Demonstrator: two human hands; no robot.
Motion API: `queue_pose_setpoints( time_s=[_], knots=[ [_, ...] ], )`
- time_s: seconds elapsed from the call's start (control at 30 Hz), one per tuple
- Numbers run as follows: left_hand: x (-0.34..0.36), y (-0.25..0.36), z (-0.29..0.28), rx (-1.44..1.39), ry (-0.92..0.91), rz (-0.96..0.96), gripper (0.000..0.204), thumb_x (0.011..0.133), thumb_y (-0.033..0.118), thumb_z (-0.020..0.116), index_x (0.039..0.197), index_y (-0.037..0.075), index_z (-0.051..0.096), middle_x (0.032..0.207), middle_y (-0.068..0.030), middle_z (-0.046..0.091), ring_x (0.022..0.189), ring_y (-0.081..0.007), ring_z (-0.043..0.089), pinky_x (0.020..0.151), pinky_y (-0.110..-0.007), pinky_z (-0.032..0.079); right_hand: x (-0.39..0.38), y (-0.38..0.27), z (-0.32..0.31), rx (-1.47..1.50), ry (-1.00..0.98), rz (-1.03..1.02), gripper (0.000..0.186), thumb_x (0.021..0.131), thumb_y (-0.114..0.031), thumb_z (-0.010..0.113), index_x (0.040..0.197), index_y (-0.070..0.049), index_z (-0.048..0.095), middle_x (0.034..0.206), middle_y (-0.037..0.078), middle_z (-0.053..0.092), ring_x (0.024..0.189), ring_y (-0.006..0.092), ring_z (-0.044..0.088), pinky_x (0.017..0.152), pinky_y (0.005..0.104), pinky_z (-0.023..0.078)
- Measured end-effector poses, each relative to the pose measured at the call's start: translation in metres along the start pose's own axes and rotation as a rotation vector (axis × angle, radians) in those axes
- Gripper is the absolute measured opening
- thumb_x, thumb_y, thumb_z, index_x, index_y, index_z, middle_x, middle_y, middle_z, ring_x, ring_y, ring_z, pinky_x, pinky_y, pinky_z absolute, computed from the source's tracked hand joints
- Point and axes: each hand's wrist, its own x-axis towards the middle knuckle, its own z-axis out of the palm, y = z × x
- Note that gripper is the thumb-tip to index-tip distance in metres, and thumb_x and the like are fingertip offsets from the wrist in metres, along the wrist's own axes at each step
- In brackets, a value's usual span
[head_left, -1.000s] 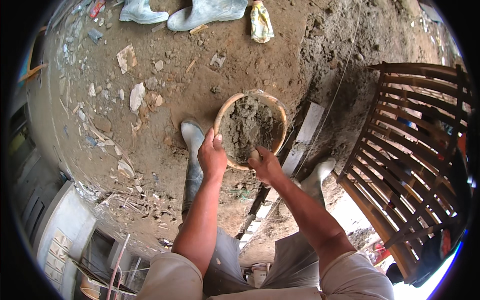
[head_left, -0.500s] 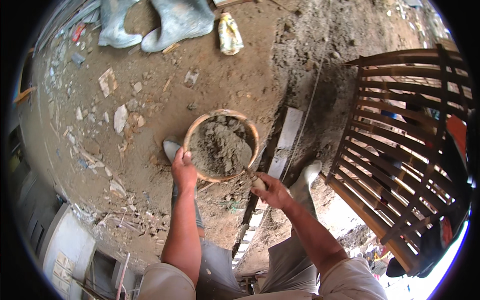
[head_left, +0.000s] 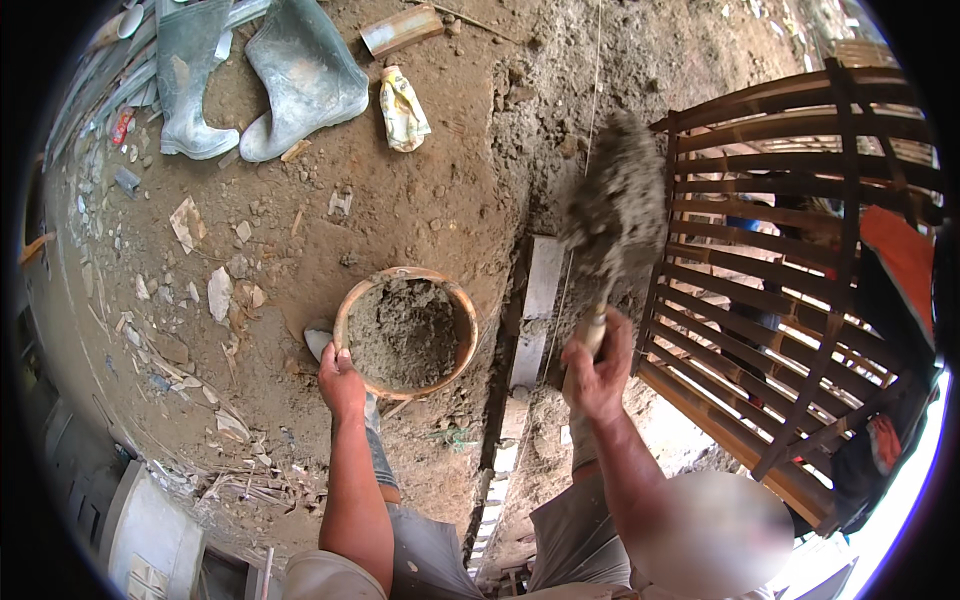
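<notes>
Presently: bucket (head_left: pixel 472 338), eight o'clock of centre; left hand (head_left: pixel 343 386) clasping rim, thumb on top, other fingers hidden. Right hand (head_left: pixel 602 378), four o'clock: fingers curled round trowel (head_left: pixel 597 322). Best keep wrist firm, mortar (head_left: pixel 622 200) load balanced.

Rubber boots, one pair, grey-green, smeared pale: left boot (head_left: pixel 190 85), right boot (head_left: pixel 310 80), upper left. Packet (head_left: pixel 403 112), yellow and white, on the earth just beside them. Trough-shaped piece (head_left: pixel 401 31), brown, near the packet. Shard (head_left: pixel 220 293), whitish, amid rubble. Slatted frame (head_left: pixel 849 190), brown, right. Orange material (head_left: pixel 900 262), possibly cloth, right rim.
</notes>
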Motion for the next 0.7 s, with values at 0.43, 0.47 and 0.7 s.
queue_pose_setpoints(
  time_s=[0.43,0.47,0.7],
  knots=[
    [0.008,-0.016,0.006,-0.086,-0.029,0.025,0.027,0.099,0.008,0.047,0.122,-0.004,0.056,0.108,-0.0125,0.064,0.094,-0.0205,0.060,0.087,-0.033,0.046,0.191,0.101,0.026,-0.753,0.335,0.213,0.051,0.090,-0.016,0.058,0.135,-0.005,0.036,0.101,0.024,0.063,0.091,0.0464,0.062,0.079,0.0486,0.049],
    [0.008,-0.014,0.005,-0.053,-0.021,0.032,0.028,0.098,0.008,0.049,0.123,-0.003,0.057,0.108,-0.0149,0.065,0.095,-0.0236,0.061,0.087,-0.034,0.047,0.178,0.092,0.020,-0.672,0.338,0.148,0.051,0.090,-0.017,0.059,0.135,-0.005,0.037,0.101,0.023,0.063,0.091,0.0456,0.063,0.079,0.0480,0.049],
    [0.003,0.002,0.000,-0.003,-0.010,0.093,0.027,0.095,0.008,0.052,0.120,-0.001,0.059,0.103,-0.0188,0.067,0.093,-0.0299,0.063,0.085,-0.038,0.048,0.032,0.050,-0.016,-0.657,0.009,0.030,0.050,0.093,-0.021,0.062,0.133,-0.001,0.041,0.106,0.024,0.062,0.092,0.0424,0.064,0.078,0.0467,0.052]
  ],
)
